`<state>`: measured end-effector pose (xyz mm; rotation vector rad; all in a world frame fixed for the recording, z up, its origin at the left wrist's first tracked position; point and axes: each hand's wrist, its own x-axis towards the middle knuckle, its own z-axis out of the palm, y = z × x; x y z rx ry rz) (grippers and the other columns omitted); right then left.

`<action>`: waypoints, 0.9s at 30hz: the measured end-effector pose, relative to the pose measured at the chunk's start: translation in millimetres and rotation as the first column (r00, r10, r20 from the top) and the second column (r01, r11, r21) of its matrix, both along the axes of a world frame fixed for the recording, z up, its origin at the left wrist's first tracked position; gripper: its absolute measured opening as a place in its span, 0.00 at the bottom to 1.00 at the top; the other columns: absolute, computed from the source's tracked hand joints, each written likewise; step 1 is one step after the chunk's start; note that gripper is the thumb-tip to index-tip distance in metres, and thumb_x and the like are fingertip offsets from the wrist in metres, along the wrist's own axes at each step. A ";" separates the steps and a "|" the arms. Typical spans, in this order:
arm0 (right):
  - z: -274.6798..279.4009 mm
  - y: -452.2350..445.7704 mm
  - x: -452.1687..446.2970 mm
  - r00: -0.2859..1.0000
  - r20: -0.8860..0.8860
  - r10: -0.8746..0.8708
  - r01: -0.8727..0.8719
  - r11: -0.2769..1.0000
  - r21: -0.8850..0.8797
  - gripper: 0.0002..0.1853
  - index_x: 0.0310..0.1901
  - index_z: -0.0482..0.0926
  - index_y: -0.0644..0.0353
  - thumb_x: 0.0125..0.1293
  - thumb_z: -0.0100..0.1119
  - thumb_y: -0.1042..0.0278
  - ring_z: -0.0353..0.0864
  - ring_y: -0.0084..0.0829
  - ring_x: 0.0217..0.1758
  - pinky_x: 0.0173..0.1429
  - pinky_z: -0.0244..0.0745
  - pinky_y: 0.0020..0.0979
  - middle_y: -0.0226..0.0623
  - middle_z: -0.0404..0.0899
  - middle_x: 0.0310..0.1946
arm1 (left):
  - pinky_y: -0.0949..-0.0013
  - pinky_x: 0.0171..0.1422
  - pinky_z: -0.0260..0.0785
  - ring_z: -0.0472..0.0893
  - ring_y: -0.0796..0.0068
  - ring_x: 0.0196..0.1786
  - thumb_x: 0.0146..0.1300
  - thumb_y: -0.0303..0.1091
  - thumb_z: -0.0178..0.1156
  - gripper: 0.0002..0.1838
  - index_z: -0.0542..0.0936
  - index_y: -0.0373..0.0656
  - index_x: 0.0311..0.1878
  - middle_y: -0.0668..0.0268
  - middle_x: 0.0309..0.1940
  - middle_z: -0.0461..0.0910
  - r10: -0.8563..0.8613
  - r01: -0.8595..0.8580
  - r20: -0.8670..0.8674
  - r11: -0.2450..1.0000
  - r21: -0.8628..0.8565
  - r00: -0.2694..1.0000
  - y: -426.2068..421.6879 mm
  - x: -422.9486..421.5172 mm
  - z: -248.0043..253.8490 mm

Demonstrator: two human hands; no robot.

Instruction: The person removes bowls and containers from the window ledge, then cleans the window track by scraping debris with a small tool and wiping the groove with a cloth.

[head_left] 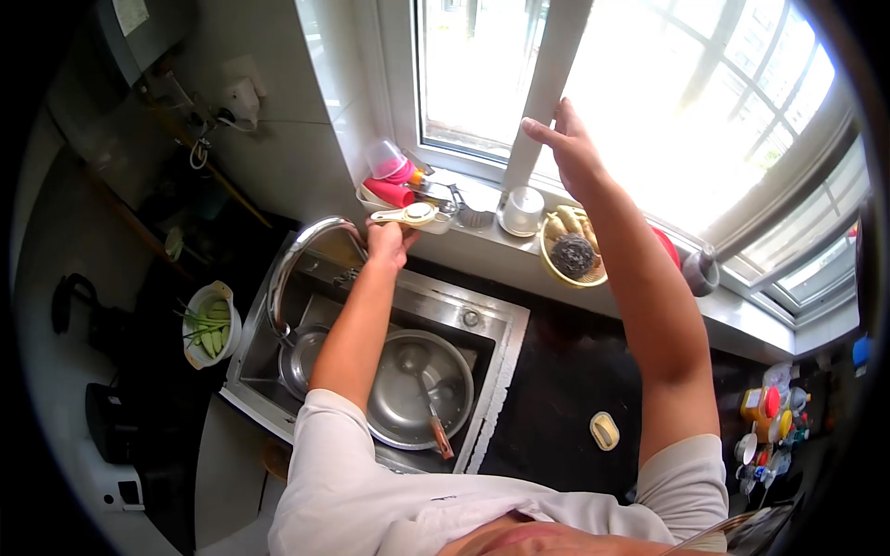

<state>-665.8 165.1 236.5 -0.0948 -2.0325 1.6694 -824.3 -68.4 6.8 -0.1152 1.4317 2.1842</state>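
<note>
The pale, round-headed utensil (pixel 410 214) at the windowsill (pixel 482 221), beyond the faucet (pixel 295 248), looks light and stiff, perhaps slippery if wet; its flat handle seems the surest hold. Your left hand (pixel 387 245) curls against it, whether gripping you cannot tell. Your right hand (pixel 573 148) spreads wide, visibly holding nothing, before the window frame (pixel 547 79).

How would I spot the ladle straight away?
Find the metal sink, then the large round pan in it. The ladle lies in that pan, its brown grip setting it apart from the silvery metal around it.
</note>
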 end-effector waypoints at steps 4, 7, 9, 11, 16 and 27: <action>-9.9 -10.6 -13.6 0.993 -0.103 -0.054 0.044 0.994 -0.095 0.51 0.73 0.48 0.72 0.58 0.68 0.56 0.65 0.48 0.67 0.72 0.61 0.41 0.60 0.63 0.63 | 0.47 0.53 0.78 0.85 0.54 0.48 0.67 0.20 0.46 0.19 0.72 0.40 0.60 0.52 0.48 0.82 0.111 -0.111 0.000 0.994 0.010 0.994 6.9 4.8 10.1; -15.2 -12.8 -15.1 0.985 -0.170 -0.026 0.001 0.990 -0.143 0.48 0.74 0.49 0.72 0.61 0.65 0.58 0.62 0.42 0.70 0.75 0.55 0.38 0.56 0.62 0.65 | 0.46 0.54 0.78 0.85 0.55 0.47 0.66 0.19 0.46 0.23 0.67 0.43 0.64 0.53 0.49 0.82 0.199 -0.197 0.040 0.980 -0.038 0.979 11.5 13.1 22.8; -12.8 -22.0 -15.0 0.979 -0.204 0.000 -0.035 0.986 -0.166 0.47 0.74 0.48 0.72 0.61 0.64 0.58 0.60 0.42 0.71 0.76 0.53 0.38 0.56 0.62 0.66 | 0.46 0.54 0.78 0.85 0.57 0.47 0.67 0.21 0.47 0.23 0.66 0.44 0.65 0.54 0.49 0.82 0.225 -0.222 0.052 0.973 -0.060 0.973 15.2 13.0 23.4; -12.0 -26.7 -16.1 0.977 -0.205 0.049 -0.088 0.979 -0.186 0.49 0.75 0.45 0.73 0.63 0.64 0.58 0.54 0.43 0.76 0.79 0.47 0.39 0.57 0.58 0.69 | 0.47 0.53 0.78 0.86 0.58 0.47 0.67 0.22 0.48 0.22 0.66 0.44 0.65 0.55 0.50 0.82 0.182 -0.180 0.034 0.982 -0.052 0.983 17.3 4.1 12.9; -16.5 -34.1 -38.2 0.978 -0.186 0.092 -0.132 0.967 -0.217 0.55 0.75 0.39 0.74 0.64 0.66 0.51 0.46 0.46 0.80 0.82 0.38 0.41 0.61 0.49 0.74 | 0.45 0.55 0.78 0.86 0.57 0.48 0.67 0.22 0.50 0.25 0.62 0.43 0.67 0.54 0.51 0.82 0.135 -0.134 0.003 0.988 -0.078 0.991 18.6 -5.8 5.2; -25.9 -48.5 -82.0 0.963 -0.191 0.188 -0.232 0.942 -0.243 0.56 0.75 0.40 0.75 0.63 0.66 0.46 0.50 0.45 0.79 0.80 0.43 0.37 0.61 0.50 0.75 | 0.44 0.52 0.82 0.85 0.51 0.48 0.65 0.18 0.52 0.44 0.37 0.46 0.76 0.46 0.55 0.75 0.187 -0.187 0.050 0.982 -0.004 0.981 7.9 17.3 36.8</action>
